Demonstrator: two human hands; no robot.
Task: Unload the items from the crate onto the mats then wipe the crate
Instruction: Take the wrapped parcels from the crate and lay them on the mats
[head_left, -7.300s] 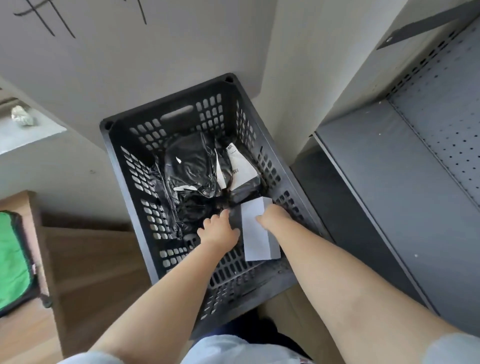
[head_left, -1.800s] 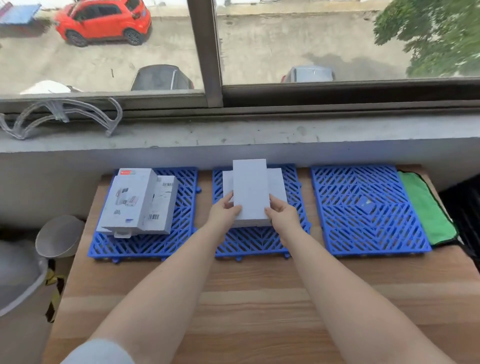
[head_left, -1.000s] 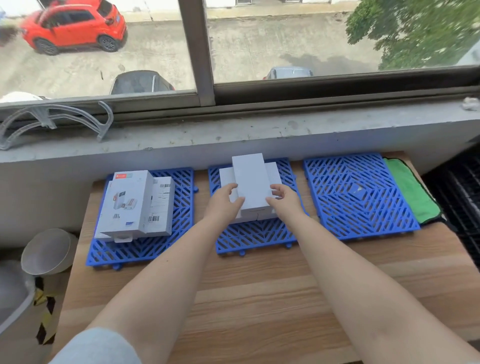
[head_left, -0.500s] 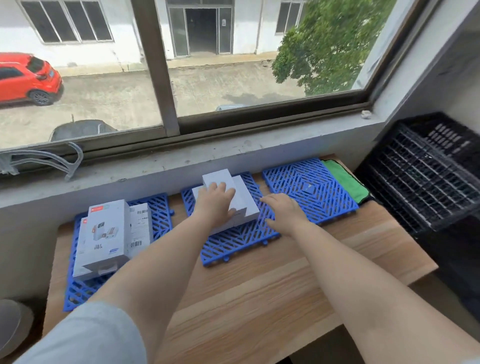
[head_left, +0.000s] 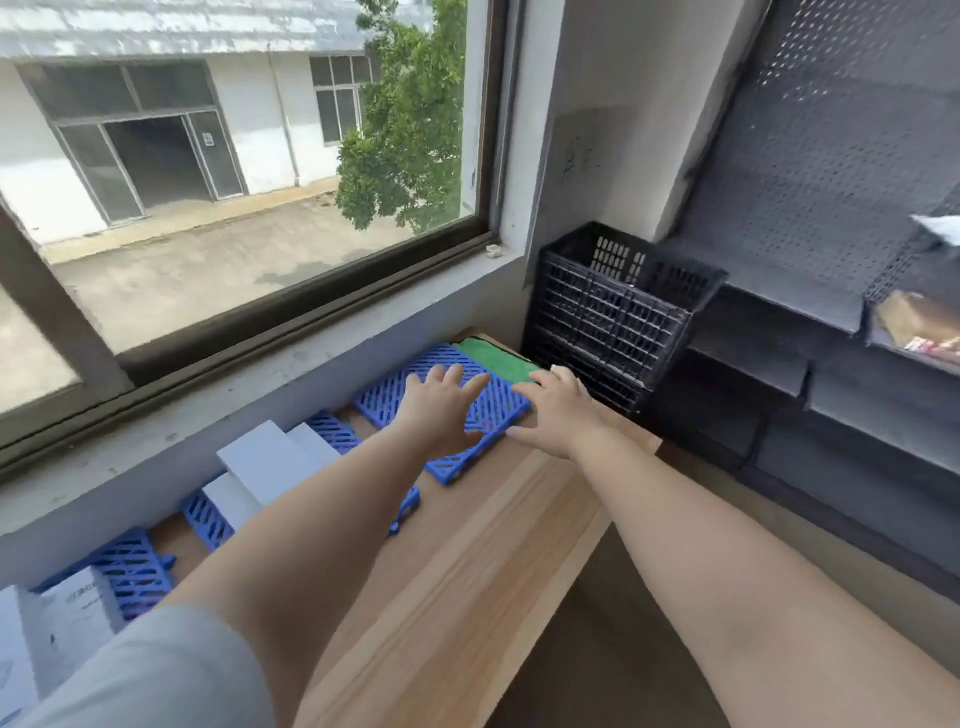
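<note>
- The left grip (head_left: 441, 402) is open, fingers spread and straight, holding nothing, over the far blue mat (head_left: 415, 397).
- The right grip (head_left: 558, 410) is likewise open and empty, fingers splayed, just beside the left one, at that mat's near right corner and the edge of the wooden worktop (head_left: 467, 571).
- Just beyond the right grip's fingertips a green cloth (head_left: 491, 353) lies flat on the worktop, touching the far mat's outer edge.
- Past the cloth, off the end of the worktop, stands the black crate (head_left: 613, 312), upright in the corner below the window sill; its inside cannot be seen from here.
- Back along the left forearm, the white boxes (head_left: 265, 462) lie stacked on the middle mat (head_left: 332, 431).
- Nearest the left shoulder, printed boxes (head_left: 62, 613) rest on a third mat (head_left: 135, 566).
- Right of the crate, dark perforated shelves (head_left: 831, 208) run along the wall.
</note>
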